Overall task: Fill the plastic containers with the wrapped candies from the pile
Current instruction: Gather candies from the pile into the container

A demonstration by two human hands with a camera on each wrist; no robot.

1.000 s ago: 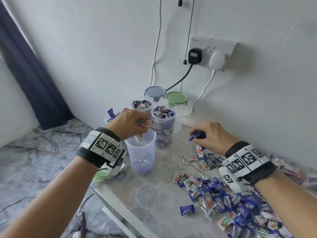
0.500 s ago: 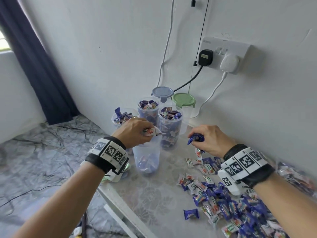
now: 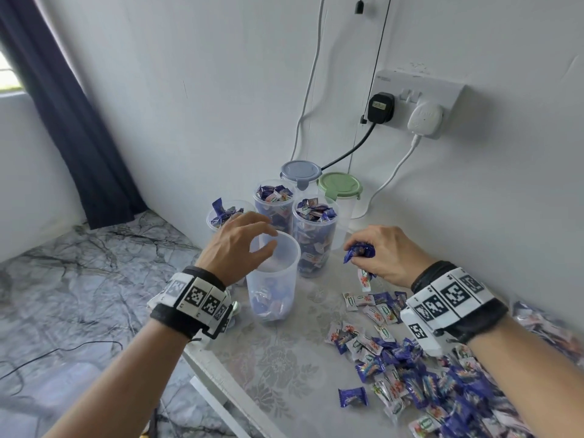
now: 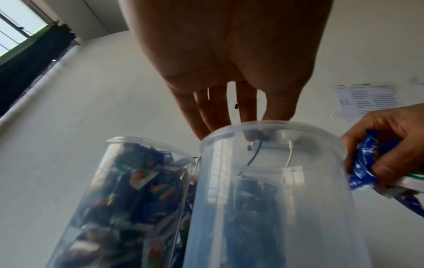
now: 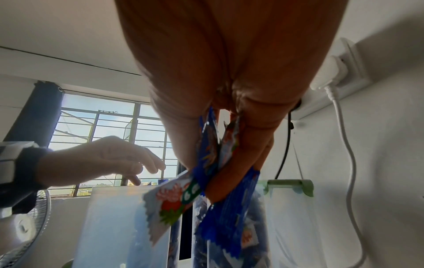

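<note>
I am filling the nearest plastic container [image 3: 272, 279], which stands at the table edge [image 3: 221, 384] in front of 3 full ones and is holding only a few candies at its bottom. To do this well, I am judging that my right hand [image 3: 384, 256] should travel fully over the rim before letting go. It is clenching a bunch of wrapped candies [image 3: 360, 251]. My left hand [image 3: 238, 245] is hovering relaxed and empty above the rim. The pile [image 3: 420, 377] is lying to my right.
</note>
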